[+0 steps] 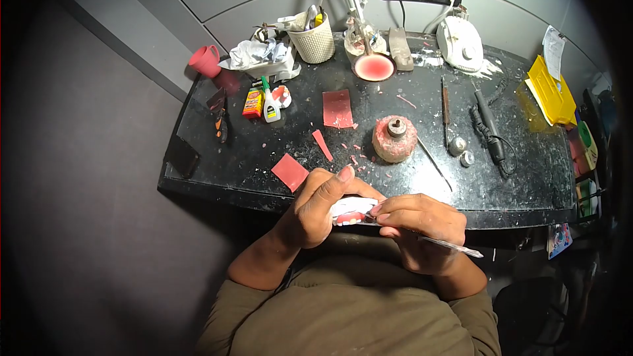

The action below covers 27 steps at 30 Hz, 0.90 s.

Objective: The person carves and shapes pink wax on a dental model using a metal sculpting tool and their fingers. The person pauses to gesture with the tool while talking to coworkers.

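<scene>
Being cradled in the curled left hand (322,206), the denture model (353,206) is held up at the near edge of the bench (244,158); a slim tool (455,246) is pinched by the right hand (422,221). Pink gum (351,216) is probably being touched up, so steady strokes seem needed next.

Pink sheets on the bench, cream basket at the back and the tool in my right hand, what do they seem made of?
Pink sheets: probably wax, fairly matte, with straight edges and a cut strip nearby.
Cream basket: likely matte plastic, judging by its regular dimpled wall.
Tool in your right hand: perhaps metal or clear plastic, its handle silvery and shiny.
</scene>
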Tool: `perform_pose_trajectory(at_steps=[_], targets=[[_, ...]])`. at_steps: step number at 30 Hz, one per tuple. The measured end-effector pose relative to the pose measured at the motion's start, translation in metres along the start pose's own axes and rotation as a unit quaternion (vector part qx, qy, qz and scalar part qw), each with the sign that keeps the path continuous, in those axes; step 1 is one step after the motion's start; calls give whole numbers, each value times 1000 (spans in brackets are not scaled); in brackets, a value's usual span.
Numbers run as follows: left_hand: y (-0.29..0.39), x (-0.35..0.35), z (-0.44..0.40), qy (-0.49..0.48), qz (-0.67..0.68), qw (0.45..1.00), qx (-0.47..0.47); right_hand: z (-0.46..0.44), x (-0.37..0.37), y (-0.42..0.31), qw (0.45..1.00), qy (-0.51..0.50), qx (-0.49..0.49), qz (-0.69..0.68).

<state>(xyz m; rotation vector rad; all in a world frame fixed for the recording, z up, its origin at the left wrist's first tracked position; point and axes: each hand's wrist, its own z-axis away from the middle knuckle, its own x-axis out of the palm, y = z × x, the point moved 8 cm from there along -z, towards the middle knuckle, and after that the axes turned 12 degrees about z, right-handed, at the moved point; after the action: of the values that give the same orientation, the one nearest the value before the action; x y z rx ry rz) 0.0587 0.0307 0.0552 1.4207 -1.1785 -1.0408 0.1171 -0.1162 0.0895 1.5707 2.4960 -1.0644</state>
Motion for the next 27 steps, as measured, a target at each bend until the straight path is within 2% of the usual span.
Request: perform_pose_trajectory(at_steps=[6, 7, 9, 11, 12, 14, 20, 27], targets=[[-9, -8, 0, 17, 28, 999, 0, 1, 0, -1, 1000, 2, 2, 11], [0, -5, -3, -38, 6, 995, 97, 1, 0, -2, 1000, 1, 0, 13], [16, 3, 2, -92, -17, 977, 194, 1, 1, -3, 1000, -1, -1, 15], [6, 1, -2, -50, 93, 994, 33, 1, 0, -4, 1000, 3, -8, 14], [11, 3, -2, -50, 93, 994, 33, 1, 1, -4, 1000, 3, -8, 14], [3, 2, -2, -9, 139, 989, -42, 1, 0, -6, 1000, 14, -16, 20], [3, -2, -1, 43, 92, 995, 10, 4, 1, -8, 999, 28, 17, 38], [8, -1, -1, 53, 60, 997, 17, 3, 2, -8, 999, 25, 7, 41]])
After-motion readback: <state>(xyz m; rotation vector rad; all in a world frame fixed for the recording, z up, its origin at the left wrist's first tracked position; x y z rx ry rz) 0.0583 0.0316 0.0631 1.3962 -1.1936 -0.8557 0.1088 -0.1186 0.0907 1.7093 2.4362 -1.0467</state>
